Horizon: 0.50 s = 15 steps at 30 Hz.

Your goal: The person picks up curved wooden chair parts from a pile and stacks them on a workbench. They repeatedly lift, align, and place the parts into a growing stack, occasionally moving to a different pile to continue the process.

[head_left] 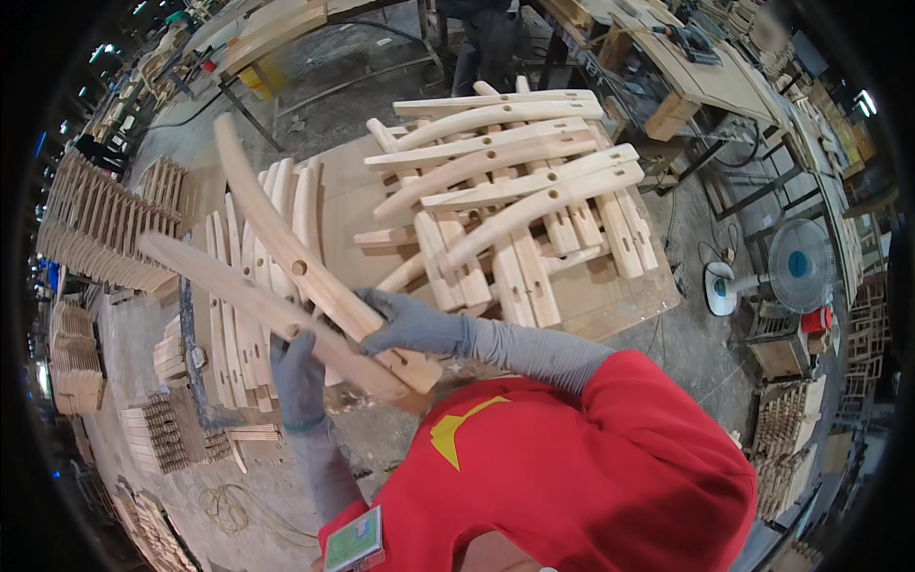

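My left hand, in a grey glove, is closed on a curved wooden piece that slants up to the left and is slightly blurred. My right hand, also gloved in grey, grips a second curved wooden piece with a round hole in its face. Both pieces are held side by side above the table, their near ends by my chest. Beneath them, several similar curved pieces lie in a row on the table's left part. To the right is a crisscross pile of curved and straight slotted pieces.
The table has a brown board top. Stacks of wooden parts stand on the floor at the left, with more parts at the right. A fan stands right of the table. Workbenches and a person's legs are beyond.
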Tool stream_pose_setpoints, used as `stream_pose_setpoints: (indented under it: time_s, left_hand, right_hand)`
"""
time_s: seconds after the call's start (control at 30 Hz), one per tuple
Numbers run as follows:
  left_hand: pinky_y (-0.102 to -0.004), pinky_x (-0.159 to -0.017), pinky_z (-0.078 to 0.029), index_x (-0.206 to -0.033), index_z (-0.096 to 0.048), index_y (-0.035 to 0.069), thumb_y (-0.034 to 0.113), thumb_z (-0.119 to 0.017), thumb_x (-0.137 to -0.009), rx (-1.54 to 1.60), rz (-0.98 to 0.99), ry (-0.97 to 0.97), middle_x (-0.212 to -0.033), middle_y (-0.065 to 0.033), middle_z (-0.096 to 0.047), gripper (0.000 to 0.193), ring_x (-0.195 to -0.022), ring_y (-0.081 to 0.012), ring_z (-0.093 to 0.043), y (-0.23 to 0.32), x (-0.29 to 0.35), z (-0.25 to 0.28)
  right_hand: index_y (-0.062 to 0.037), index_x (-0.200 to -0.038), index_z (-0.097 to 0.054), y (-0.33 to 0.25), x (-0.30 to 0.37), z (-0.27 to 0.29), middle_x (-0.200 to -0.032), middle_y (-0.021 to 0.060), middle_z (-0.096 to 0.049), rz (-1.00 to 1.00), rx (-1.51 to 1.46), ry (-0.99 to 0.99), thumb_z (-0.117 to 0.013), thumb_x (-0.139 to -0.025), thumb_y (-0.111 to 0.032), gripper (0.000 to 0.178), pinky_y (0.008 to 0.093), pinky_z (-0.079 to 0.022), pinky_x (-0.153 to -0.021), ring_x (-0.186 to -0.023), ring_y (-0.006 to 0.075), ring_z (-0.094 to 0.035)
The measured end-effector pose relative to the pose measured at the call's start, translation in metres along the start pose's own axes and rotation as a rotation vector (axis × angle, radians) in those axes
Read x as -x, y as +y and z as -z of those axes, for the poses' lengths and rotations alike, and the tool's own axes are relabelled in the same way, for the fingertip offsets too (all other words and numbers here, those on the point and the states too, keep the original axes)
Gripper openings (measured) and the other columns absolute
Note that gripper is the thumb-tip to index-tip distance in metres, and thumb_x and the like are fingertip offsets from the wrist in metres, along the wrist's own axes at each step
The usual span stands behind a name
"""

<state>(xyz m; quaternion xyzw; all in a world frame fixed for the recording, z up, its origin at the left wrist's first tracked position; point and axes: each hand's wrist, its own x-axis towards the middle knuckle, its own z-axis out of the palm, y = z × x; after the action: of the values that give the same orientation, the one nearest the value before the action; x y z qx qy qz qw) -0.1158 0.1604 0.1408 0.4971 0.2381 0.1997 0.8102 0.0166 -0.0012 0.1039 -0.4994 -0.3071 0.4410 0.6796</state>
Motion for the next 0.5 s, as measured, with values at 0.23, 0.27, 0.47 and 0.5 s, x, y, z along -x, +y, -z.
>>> stream_pose_setpoints:
  time_s: [0.23,0.27,0.47,0.5]
  left_hand:
    - [-0.0371,-0.098,-0.046,-0.132,-0.041,0.003,0.003,-0.054,-0.084,0.361,0.08,-0.154,-0.125,-0.0113,-0.052,0.05,-0.118,-0.0241,-0.051,-0.059,0.024,-0.114]
    - [-0.0385,-0.098,-0.046,-0.131,-0.041,0.004,0.006,-0.055,-0.084,0.414,0.129,-0.173,-0.124,-0.0119,-0.052,0.049,-0.119,-0.0255,-0.05,-0.065,0.029,-0.131]
    - [-0.0377,-0.096,-0.046,-0.129,-0.041,0.0,0.003,-0.057,-0.088,-0.204,-0.35,-0.348,-0.125,-0.0133,-0.049,0.044,-0.114,-0.0239,-0.052,-0.185,0.068,-0.181]
    - [-0.0365,-0.097,-0.046,-0.129,-0.04,-0.001,0.001,-0.057,-0.088,-0.298,-0.334,-0.365,-0.125,-0.0139,-0.049,0.044,-0.112,-0.0234,-0.053,-0.197,0.071,-0.188]
  right_hand:
    - [-0.002,-0.139,-0.035,-0.067,0.099,0.125,-0.13,0.0162,-0.052,-0.054,0.503,-0.21,-0.076,-0.071,-0.034,0.086,0.0291,-0.038,-0.101,-0.117,0.0206,-0.051]
    - [-0.0015,-0.141,-0.031,-0.073,0.118,0.144,-0.133,0.0163,-0.048,-0.113,0.451,-0.255,-0.076,-0.072,-0.034,0.089,0.0314,-0.038,-0.102,-0.12,0.0222,-0.048]
    - [-0.0052,-0.143,-0.029,-0.092,0.197,0.14,-0.119,0.0223,-0.047,-0.024,1.464,-0.154,-0.071,-0.068,-0.041,0.093,0.0417,-0.041,-0.087,-0.103,0.035,-0.052]
    - [-0.0061,-0.142,-0.03,-0.072,0.211,0.14,-0.113,0.0222,-0.049,0.186,1.582,-0.072,-0.07,-0.068,-0.039,0.091,0.0423,-0.042,-0.083,-0.097,0.0354,-0.053]
